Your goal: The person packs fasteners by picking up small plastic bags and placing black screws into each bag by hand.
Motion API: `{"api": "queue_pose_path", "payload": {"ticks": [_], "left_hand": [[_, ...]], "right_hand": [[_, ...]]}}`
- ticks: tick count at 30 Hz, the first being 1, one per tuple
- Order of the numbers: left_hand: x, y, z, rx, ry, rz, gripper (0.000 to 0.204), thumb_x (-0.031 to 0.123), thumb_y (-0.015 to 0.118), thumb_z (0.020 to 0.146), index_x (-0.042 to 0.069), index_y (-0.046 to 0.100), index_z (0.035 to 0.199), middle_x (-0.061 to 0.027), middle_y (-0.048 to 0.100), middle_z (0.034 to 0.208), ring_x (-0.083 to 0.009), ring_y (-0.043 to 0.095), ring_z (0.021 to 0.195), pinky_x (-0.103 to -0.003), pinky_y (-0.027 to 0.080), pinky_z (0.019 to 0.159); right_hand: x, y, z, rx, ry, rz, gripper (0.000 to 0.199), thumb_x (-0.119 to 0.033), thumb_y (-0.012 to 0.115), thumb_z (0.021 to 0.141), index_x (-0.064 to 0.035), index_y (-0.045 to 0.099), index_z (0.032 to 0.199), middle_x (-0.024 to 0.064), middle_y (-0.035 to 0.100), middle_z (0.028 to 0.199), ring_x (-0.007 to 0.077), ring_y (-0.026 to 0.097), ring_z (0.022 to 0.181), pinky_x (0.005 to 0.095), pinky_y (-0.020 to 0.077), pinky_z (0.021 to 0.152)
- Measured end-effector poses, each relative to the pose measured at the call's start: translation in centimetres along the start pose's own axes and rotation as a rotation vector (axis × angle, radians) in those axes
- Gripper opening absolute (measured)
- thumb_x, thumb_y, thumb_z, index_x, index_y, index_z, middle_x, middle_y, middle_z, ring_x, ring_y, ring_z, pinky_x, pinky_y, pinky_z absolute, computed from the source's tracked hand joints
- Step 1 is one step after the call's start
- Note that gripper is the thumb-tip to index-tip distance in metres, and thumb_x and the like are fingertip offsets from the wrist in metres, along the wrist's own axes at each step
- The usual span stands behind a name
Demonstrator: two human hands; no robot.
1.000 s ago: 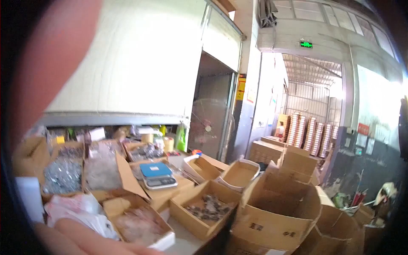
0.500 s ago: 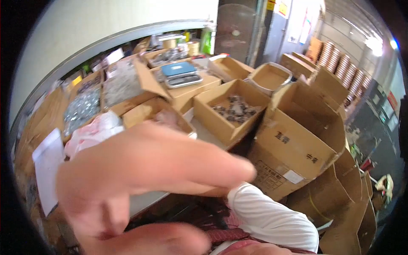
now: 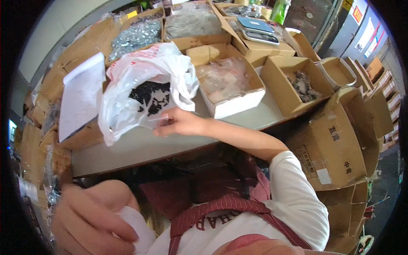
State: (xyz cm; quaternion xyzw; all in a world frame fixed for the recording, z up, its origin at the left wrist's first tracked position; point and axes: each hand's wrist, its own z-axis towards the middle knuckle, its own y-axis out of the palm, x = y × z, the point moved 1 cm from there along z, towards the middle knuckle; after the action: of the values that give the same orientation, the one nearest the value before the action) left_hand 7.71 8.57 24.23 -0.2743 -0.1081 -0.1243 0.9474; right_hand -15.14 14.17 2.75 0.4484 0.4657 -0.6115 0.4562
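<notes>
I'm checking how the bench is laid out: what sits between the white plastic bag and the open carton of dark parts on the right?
In the head view, a white-sided box of clear packets sits between the bag and carton.

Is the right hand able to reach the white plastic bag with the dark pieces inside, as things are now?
Probably yes. The right hand is already at the lower edge of the white plastic bag on the table, its fingers seemingly touching the plastic. Nothing lies between them.
</notes>
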Motion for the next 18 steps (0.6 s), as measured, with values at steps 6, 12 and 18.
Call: {"api": "queue_pose_path", "payload": {"ticks": [6,12,18], "left_hand": [[-1.6,-3.3,-4.2,-0.154,-0.311,0.07,0.016,0.008,0.067,0.095,0.0,0.072,0.108,-0.0128,0.073,0.103,-0.0171,0.072,0.097,-0.037,0.061,0.086],[-9.9,-4.0,-0.4,0.745,-0.749,0.815,0.042,0.022,0.085,0.086,0.004,0.064,0.118,-0.0056,0.068,0.105,-0.0149,0.065,0.093,-0.028,0.054,0.081],[-15.9,-6.7,-0.2,0.682,-0.88,0.427,0.041,0.029,0.081,0.092,0.0,0.062,0.115,-0.0032,0.066,0.095,-0.0083,0.062,0.09,-0.025,0.047,0.067]], "right_hand": [[-10.5,-1.3,-2.4,0.096,-0.239,-0.053,0.029,-0.026,0.077,0.096,0.0024,0.074,0.1,0.0075,0.072,0.079,0.0136,0.069,0.06,0.0274,0.0544,0.055],[-21.3,-5.4,-2.1,0.433,-0.422,-0.192,0.038,-0.035,0.065,0.105,0.0006,0.077,0.099,0.0012,0.067,0.069,0.0047,0.061,0.056,0.0212,0.0469,0.05],[-20.0,-9.4,-0.7,0.586,-0.455,-0.212,0.051,-0.042,0.058,0.107,0.0006,0.073,0.085,-0.0009,0.06,0.06,0.0045,0.055,0.052,0.022,0.0412,0.047]]}}
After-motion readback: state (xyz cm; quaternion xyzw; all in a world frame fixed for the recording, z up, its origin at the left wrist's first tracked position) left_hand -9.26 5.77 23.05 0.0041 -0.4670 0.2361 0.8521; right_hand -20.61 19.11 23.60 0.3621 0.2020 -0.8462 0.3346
